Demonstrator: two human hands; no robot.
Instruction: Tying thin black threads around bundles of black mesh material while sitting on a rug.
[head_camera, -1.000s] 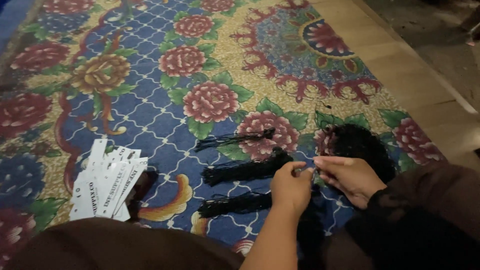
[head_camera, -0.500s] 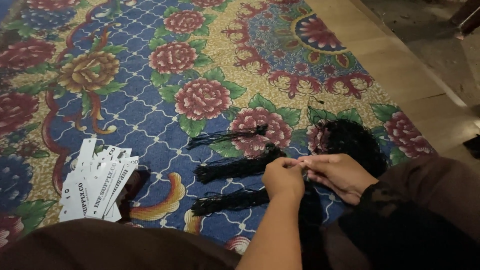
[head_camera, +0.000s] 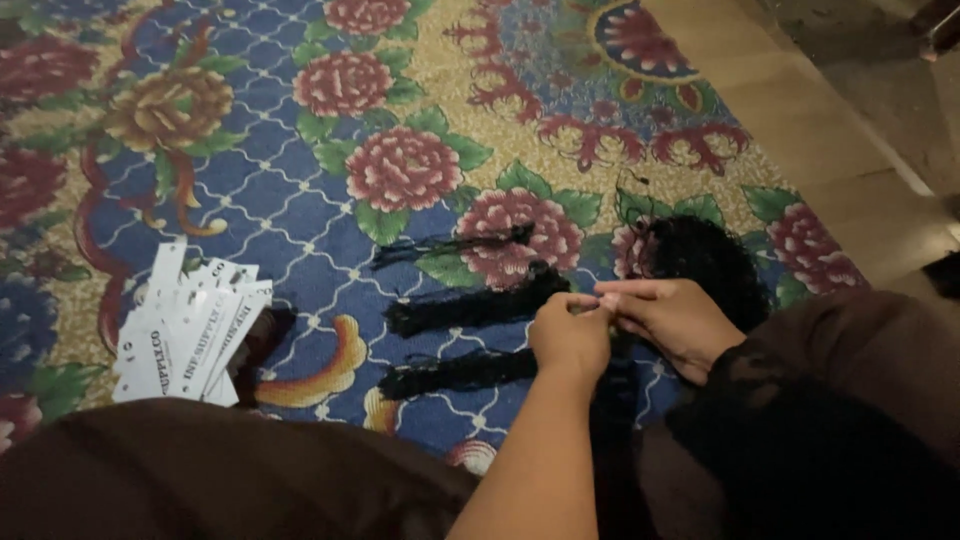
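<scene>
Two bare hands pinching a black hair strand over a floral carpet.

Left hand (head_camera: 570, 335): fingers curled narrow, tips pinched together against those of the right hand (head_camera: 668, 318), whose fingers are also drawn in tight; a thin black strand (head_camera: 612, 400) hangs down from the meeting fingertips, though the exact grip on it is too dark to tell. Just left of the left fingers: three black hair bundles (head_camera: 470, 310) lying side by side on the patterned carpet (head_camera: 300, 200), the middle one nearly touching the knuckles. Just beyond the right fingers: a heap of curly black hair (head_camera: 705, 255). Well to the left of both hands: a fanned stack of white paper tags (head_camera: 190, 325).
</scene>
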